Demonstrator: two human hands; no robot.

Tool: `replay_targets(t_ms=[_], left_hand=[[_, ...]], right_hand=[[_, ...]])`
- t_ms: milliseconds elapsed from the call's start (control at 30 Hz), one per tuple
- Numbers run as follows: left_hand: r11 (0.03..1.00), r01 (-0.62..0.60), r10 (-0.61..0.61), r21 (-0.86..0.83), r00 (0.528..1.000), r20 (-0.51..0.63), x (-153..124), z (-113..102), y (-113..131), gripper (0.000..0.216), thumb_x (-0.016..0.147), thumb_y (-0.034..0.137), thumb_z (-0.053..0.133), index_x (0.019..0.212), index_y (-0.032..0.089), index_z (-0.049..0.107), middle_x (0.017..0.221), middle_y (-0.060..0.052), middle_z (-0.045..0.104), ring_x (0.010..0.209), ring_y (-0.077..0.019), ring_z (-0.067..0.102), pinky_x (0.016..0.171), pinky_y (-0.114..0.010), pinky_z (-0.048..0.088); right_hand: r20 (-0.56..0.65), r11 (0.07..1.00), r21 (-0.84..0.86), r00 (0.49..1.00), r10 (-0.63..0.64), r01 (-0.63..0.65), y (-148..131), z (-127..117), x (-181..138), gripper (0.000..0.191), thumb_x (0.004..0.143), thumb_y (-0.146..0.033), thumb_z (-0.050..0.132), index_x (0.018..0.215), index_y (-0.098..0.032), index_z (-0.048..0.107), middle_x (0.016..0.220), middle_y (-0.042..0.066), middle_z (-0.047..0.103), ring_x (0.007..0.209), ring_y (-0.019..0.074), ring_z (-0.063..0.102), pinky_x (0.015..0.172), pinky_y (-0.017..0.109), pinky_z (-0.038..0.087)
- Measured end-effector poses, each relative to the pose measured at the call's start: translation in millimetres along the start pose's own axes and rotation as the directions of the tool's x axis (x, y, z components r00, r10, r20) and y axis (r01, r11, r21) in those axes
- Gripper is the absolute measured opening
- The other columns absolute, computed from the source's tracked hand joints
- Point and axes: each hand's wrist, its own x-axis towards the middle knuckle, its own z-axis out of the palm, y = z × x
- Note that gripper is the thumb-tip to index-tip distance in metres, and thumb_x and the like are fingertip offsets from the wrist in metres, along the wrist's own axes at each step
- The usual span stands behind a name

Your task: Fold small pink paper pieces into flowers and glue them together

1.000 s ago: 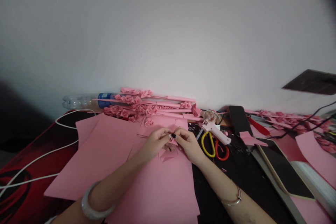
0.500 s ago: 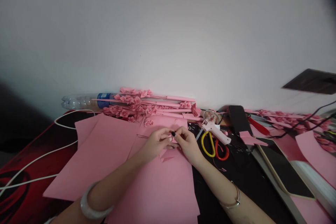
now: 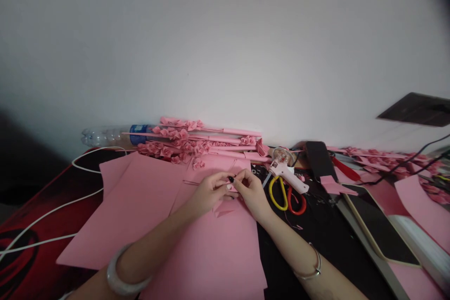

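My left hand (image 3: 207,193) and my right hand (image 3: 250,192) meet fingertip to fingertip over the pink paper sheets (image 3: 147,206). Both pinch a small folded pink paper piece (image 3: 225,206), most of it hidden under the fingers. A thin stick (image 3: 191,182) pokes out to the left from behind my left hand. Each wrist wears a bangle.
Finished pink paper flower stems (image 3: 197,143) and a plastic bottle (image 3: 112,136) lie along the wall. A pink glue gun (image 3: 288,173) and yellow and red scissors (image 3: 286,194) lie right of my hands. A tablet (image 3: 379,225) sits further right. A white cable (image 3: 52,211) runs at left.
My fingers shifted slightly on the paper piece; the hands stay in the same place.
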Motion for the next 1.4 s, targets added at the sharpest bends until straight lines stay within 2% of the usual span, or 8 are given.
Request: replay_targets(t_ms=[100,333,633,767,867,1067,1233,1400], left_hand=[[1.000,0.008,-0.008,0.000,1.000,-0.007,-0.2,0.0,1.0,0.032,0.074,0.030,0.064,0.100,0.015,0.056,0.098,-0.008,0.066,0.076,-0.0200,0.069,0.075,-0.033,0.052],[1.000,-0.007,0.007,0.005,1.000,-0.008,-2.1,4.5,3.6,0.031,0.072,0.026,0.066,0.098,0.013,0.054,0.084,-0.006,0.068,0.077,-0.0211,0.069,0.076,-0.033,0.051],[0.999,0.031,-0.032,-0.020,0.998,-0.054,-2.8,4.7,7.2,0.038,0.073,0.017,0.063,0.108,0.014,0.050,0.092,-0.008,0.067,0.077,-0.0205,0.069,0.078,-0.034,0.051],[0.999,0.033,-0.035,-0.030,0.997,-0.062,-1.9,4.7,5.4,0.039,0.071,0.017,0.066,0.106,0.014,0.050,0.080,-0.004,0.067,0.074,-0.0204,0.069,0.077,-0.036,0.051],[0.998,0.041,-0.045,-0.046,0.996,-0.075,-1.2,5.7,4.8,0.037,0.070,0.016,0.067,0.104,0.015,0.051,0.084,-0.005,0.067,0.071,-0.0189,0.069,0.076,-0.035,0.052],[0.997,0.060,-0.063,-0.038,0.993,-0.095,-1.4,7.4,5.1,0.035,0.073,0.011,0.062,0.106,0.014,0.051,0.081,-0.004,0.067,0.069,-0.0176,0.069,0.073,-0.032,0.052],[0.999,0.042,-0.043,-0.013,0.995,-0.085,-1.2,5.4,2.3,0.035,0.073,0.013,0.063,0.106,0.013,0.050,0.075,-0.004,0.067,0.068,-0.0177,0.069,0.070,-0.030,0.053],[0.998,0.049,-0.051,-0.032,0.994,-0.092,-0.8,5.3,3.6,0.035,0.072,0.013,0.064,0.104,0.013,0.051,0.081,-0.005,0.068,0.069,-0.0183,0.069,0.071,-0.032,0.053]], right_hand=[[-0.013,1.000,-0.006,1.000,0.005,-0.005,0.7,0.0,0.2,0.017,0.077,-0.028,0.059,0.067,-0.017,0.050,0.063,-0.003,0.046,0.057,0.0105,0.040,0.054,0.023,0.033],[-0.004,0.999,0.032,1.000,0.027,-0.027,-0.1,0.2,-0.5,0.021,0.077,-0.030,0.060,0.067,-0.017,0.048,0.062,-0.004,0.045,0.053,0.0088,0.038,0.048,0.021,0.032],[0.086,0.968,0.220,0.990,0.108,-0.124,-7.4,1.3,-2.2,0.026,0.084,-0.043,0.051,0.075,-0.019,0.046,0.059,-0.007,0.038,0.040,0.0054,0.031,0.037,0.018,0.028],[0.142,0.986,0.128,0.986,0.092,-0.110,-4.6,0.7,-2.1,0.025,0.082,-0.040,0.055,0.074,-0.018,0.048,0.055,-0.007,0.039,0.042,0.0061,0.034,0.039,0.018,0.027],[0.156,0.993,0.064,0.984,0.088,-0.099,-2.9,-0.6,-1.4,0.025,0.083,-0.039,0.053,0.072,-0.018,0.047,0.054,-0.006,0.040,0.044,0.0066,0.035,0.041,0.019,0.026],[0.158,0.991,0.096,0.985,0.074,-0.090,-3.8,-0.8,-1.8,0.025,0.085,-0.038,0.049,0.070,-0.018,0.044,0.054,-0.007,0.034,0.045,0.0069,0.031,0.042,0.019,0.025],[0.152,0.996,0.066,0.987,0.049,-0.059,-7.3,0.4,-3.4,0.019,0.083,-0.032,0.051,0.073,-0.017,0.049,0.059,-0.005,0.042,0.048,0.0077,0.037,0.046,0.020,0.030],[0.134,0.999,0.023,0.990,0.042,-0.045,-6.4,-0.4,-3.1,0.019,0.083,-0.031,0.051,0.072,-0.016,0.050,0.059,-0.004,0.043,0.051,0.0083,0.039,0.048,0.020,0.032]])
